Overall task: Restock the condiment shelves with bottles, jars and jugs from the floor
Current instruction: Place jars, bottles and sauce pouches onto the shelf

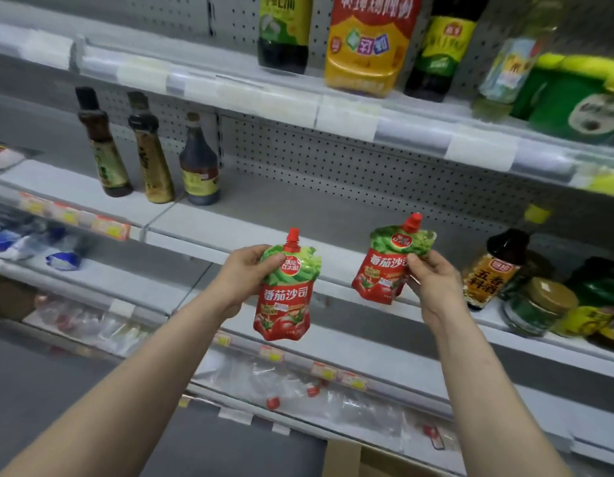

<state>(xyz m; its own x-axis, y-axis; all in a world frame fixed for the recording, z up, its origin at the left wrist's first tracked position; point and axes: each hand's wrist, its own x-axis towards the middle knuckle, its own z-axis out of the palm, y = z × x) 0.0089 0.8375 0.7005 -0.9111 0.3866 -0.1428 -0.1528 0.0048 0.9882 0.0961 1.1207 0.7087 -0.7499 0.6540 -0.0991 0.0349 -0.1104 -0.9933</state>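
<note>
Tomato-sauce pouches, two of them, red with green tops and red screw caps, are held up in front of the middle shelf point(298, 215), one in each of our hands. Our left grip point(245, 270) is closed on the left pouch point(284, 297), with the thumb across its green upper part and the fingers curled behind it. That pouch hangs upright with its cap on top. Our right grip point(433, 280) pinches the right pouch point(384, 270) at its right edge, just below the spout, and this pouch tilts a little, its cap leaning to the right. The two pouches are near each other but apart, and neither touches the shelf. Well to the left on the middle shelf we see three dark bottles point(150, 156) standing upright close together. At its right end stands a dark bottle with an orange label point(494, 270), and just beside it a jar with a gold lid point(536, 308). On the upper shelf point(350, 115) a yellow container point(367, 46) stands between two dark bottles with green labels. The lower shelf point(419, 370) holds clear bags, too blurred for us to tell more.
</note>
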